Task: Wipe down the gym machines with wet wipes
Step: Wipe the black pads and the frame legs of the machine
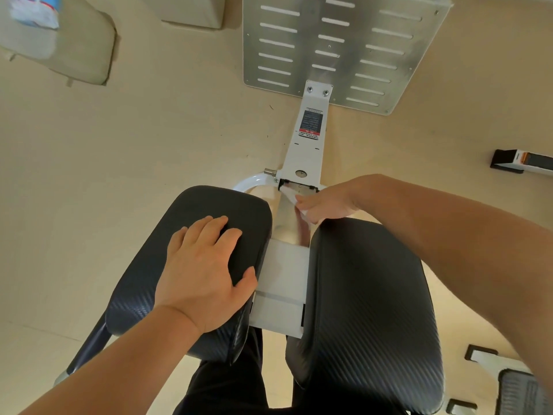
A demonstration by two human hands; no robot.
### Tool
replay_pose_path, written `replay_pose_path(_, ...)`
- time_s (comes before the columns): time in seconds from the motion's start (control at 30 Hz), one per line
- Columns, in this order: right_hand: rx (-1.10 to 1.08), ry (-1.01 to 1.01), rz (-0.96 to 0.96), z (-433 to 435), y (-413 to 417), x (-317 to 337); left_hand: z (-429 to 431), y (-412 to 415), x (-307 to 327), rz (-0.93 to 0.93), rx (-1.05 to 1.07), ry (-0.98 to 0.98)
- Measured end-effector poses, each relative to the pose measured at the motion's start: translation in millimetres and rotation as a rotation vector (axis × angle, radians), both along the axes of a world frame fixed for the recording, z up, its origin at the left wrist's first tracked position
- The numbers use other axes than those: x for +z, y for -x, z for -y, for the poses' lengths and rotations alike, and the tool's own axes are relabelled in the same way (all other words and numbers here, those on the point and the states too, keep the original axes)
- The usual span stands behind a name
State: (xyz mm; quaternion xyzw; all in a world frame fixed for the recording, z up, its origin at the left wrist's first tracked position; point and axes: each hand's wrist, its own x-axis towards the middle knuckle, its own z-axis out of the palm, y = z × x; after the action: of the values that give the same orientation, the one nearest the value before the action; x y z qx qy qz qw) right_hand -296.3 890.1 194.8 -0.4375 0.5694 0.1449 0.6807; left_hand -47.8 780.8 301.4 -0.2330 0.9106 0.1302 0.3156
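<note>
A white gym machine frame (308, 151) runs away from me between two black padded cushions. My left hand (206, 271) rests flat, fingers spread, on the left cushion (167, 244). My right hand (323, 205) grips a white wet wipe (291, 195) and presses it on the shiny metal rail (288, 226) between the pads, just below the frame's joint. The right cushion (368, 310) lies under my right forearm. Much of the wipe is hidden inside my fingers.
A slotted metal footplate (338, 46) sits at the far end of the frame. A beige padded bench (74, 46) with a pack of wipes (36, 10) on it is at top left. Other equipment parts stand at the right edge (520, 163) and bottom right (520, 390). The floor is beige.
</note>
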Motion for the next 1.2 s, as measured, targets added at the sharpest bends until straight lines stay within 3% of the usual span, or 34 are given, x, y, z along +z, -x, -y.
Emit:
replay_pose_path(0.2, 0.127, 0.228, -0.038, 9.4, -21.3, -7.1, 0.3, 1.9, -2.5, -0.009, -0.005, 0.004)
replay_pose_path(0.33, 0.238, 0.217, 0.037, -8.0, -47.7, 13.0, -2.4, 1.4, -1.3, -0.012, -0.003, 0.002)
replay_pose_path(0.5, 0.261, 0.257, -0.107, -9.5, -51.6, 16.9, 2.3, 1.9, 0.5, -0.013, -0.004, 0.008)
replay_pose_path(0.73, 0.157, 0.193, -0.25, 14.4, -26.1, -18.6, -0.5, 2.1, -1.8, -0.035, 0.005, 0.003)
replay_pose_path(0.87, 0.202, 0.304, -0.116, 7.1, -43.3, -3.8, -0.5, 0.2, -1.4, -0.042, 0.002, 0.01)
replay_pose_path(0.93, 0.121, 0.222, -0.045, -2.2, -47.6, 9.3, 0.5, 0.5, -1.2, -0.049, 0.003, 0.014)
replay_pose_path(1.1, 0.17, 0.197, -0.145, -6.6, -41.7, 0.4, -0.5, 0.2, -2.7, -0.05, -0.005, 0.012)
replay_pose_path(1.2, 0.083, 0.206, -0.232, 5.6, -32.3, -21.8, -0.5, -1.4, -3.2, -0.061, 0.002, 0.015)
